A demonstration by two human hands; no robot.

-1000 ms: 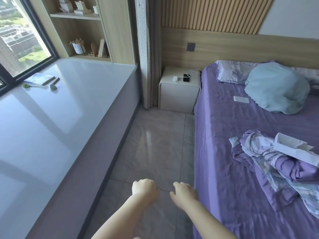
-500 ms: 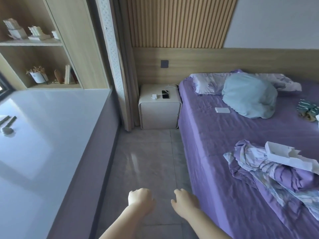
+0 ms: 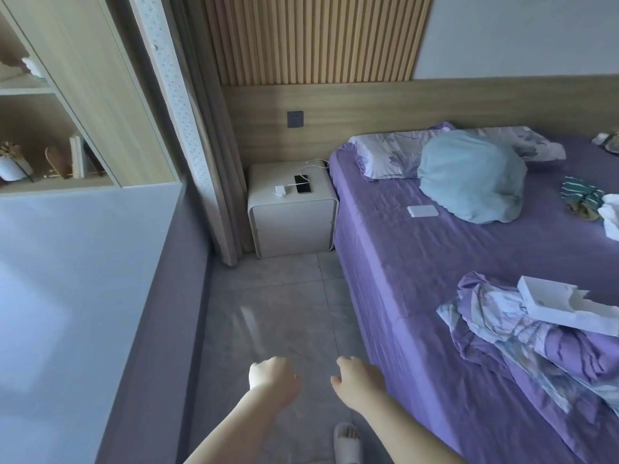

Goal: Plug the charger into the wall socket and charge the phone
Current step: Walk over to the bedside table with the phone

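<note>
A black phone [image 3: 302, 184] lies flat on a white nightstand [image 3: 292, 226] between the curtain and the bed. Left of it sits a white charger [image 3: 281, 190], and its white cable [image 3: 311, 165] loops over the back of the top. A dark wall socket [image 3: 295, 119] is set in the wooden panel above the nightstand. My left hand [image 3: 273, 376] and my right hand [image 3: 358, 376] hang low over the floor, far from the nightstand, both loosely curled and holding nothing.
A purple bed [image 3: 452, 262] fills the right, with a blue pillow [image 3: 470, 177], a small white card [image 3: 422, 211], crumpled bedding [image 3: 522, 333] and a white box [image 3: 562, 304]. A long window ledge [image 3: 77, 279] runs along the left. Grey tiled floor [image 3: 281, 309] leads to the nightstand.
The view has swung right and moved closer to the nightstand; the window has left the frame. Both hands stay low and empty.
</note>
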